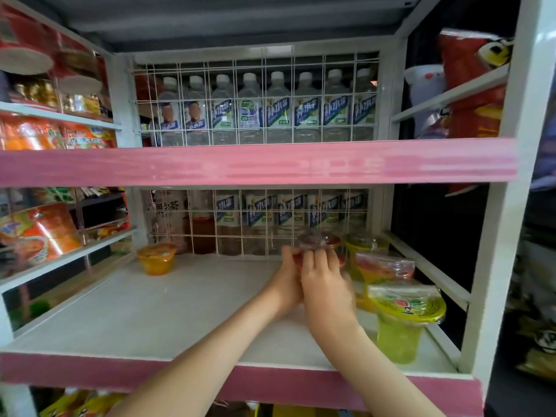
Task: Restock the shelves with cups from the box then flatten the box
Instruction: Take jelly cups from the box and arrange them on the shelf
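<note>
Gripping red cup (319,244) with fingers (319,261) of left hand (287,276) and right hand (326,284), curled round it from both sides, at back of shelf (150,311) near wire grid (255,236). Just right of fingers, row of green cups (397,332); well left, orange cup (156,260).

Left hand (287,278) and right hand (326,285) curled, touching

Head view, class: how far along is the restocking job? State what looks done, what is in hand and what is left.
Done: a green cup, cups behind it and an orange cup stand on the lower shelf. In hand: the left hand and right hand hold a red cup at the back. Left: much of the shelf is bare; the box is out of view.
</note>
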Demonstrator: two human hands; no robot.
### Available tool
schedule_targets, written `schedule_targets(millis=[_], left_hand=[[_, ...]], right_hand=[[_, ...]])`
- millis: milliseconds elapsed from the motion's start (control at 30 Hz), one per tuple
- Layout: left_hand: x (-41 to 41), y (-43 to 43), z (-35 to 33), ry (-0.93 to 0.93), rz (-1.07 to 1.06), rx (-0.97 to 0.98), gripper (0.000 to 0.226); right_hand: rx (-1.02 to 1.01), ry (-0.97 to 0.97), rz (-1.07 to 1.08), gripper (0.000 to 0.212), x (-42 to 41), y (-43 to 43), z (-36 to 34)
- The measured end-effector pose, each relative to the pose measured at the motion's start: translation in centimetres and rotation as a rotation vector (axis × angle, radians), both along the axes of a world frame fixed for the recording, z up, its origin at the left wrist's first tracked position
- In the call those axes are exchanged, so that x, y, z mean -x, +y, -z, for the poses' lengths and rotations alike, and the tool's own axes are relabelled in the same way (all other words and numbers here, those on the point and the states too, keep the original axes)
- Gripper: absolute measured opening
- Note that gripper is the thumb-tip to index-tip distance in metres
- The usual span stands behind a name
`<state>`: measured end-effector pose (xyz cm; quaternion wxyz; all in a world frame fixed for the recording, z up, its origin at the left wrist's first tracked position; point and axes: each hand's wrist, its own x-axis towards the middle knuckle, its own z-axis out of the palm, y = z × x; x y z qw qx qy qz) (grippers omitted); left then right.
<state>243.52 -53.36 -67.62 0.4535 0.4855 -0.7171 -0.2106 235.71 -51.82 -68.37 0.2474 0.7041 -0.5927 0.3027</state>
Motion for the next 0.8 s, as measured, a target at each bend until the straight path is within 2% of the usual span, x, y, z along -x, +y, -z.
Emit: schedule_targets(millis=[67,300,433,500,600,633,700,800], left_hand=[[0.0,-0.5,0.1,-0.054,-0.064,0.067,0.018],[1.2,-0.7,0.7,0.072,-0.104,0.084,0.021],[1.0,-0.6,0.6,0.150,-0.045,-0.030,0.015],[0.5,-0.2,0.5,0.162,-0.009,-0.107,0.005],[-1.0,0.1,0.6,-0.004,0.003,-0.137,0.057],[-1.6,0.5,0.5,-0.047,-0.019,-0.128,0.065],[-2.5,1.3,0.4,-0.050,-0.040,-0.117,0.069],[-4.0,2.8,0.7,-0.104,-0.060,-0.101,0.063]], right_hand=[[-0.011,0.016,0.031,0.027,0.0,-0.1,0.0],[0.048,0.013,0.111,0.023,0.5,0.1,-0.2],[0.047,-0.001,0.117,0.033,0.5,0.2,0.0],[0.020,-0.002,0.122,0.042,0.6,0.2,0.2],[-0.070,0.053,0.179,0.064,0.3,0.5,0.3],[-0.074,0.056,0.198,0.068,0.2,0.7,0.3],[-0.036,0.061,0.204,0.068,0.2,0.9,0.1],[0.062,0.091,0.160,0.052,-0.1,1.5,-0.1]])
